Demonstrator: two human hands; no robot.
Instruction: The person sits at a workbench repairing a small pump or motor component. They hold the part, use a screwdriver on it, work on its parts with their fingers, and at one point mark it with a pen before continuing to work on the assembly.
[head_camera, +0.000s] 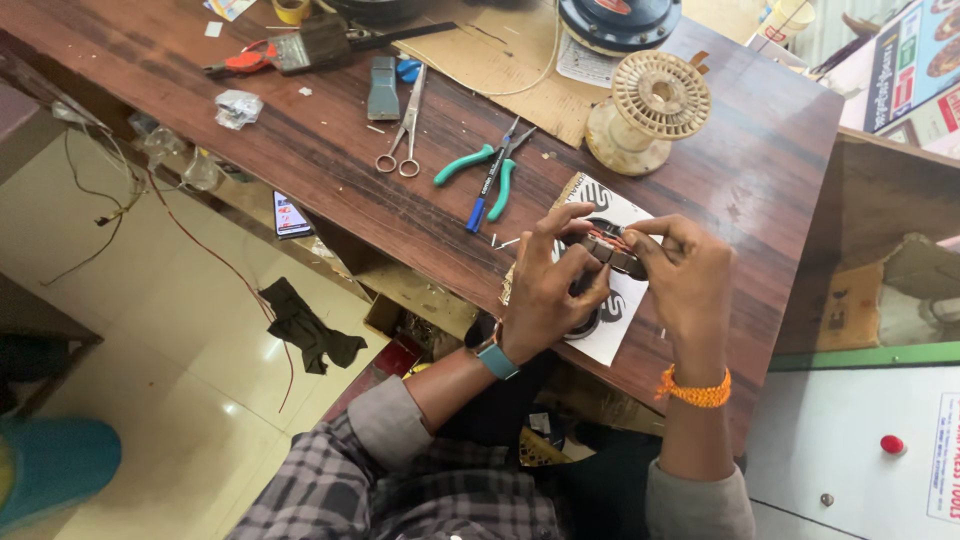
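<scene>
While both hands grip it, the wound coil (608, 248) sits between their fingers (572, 262).

Head camera, looking steeply down, close over workbench (330, 170).

On my wooden bench (300, 150) lay scissors (402, 130), green-handled pliers (487, 165), a blue pen (482, 200) and an empty cream spool (648, 110), while a phone (291, 215) and dark rag (308, 325) sat below.
</scene>
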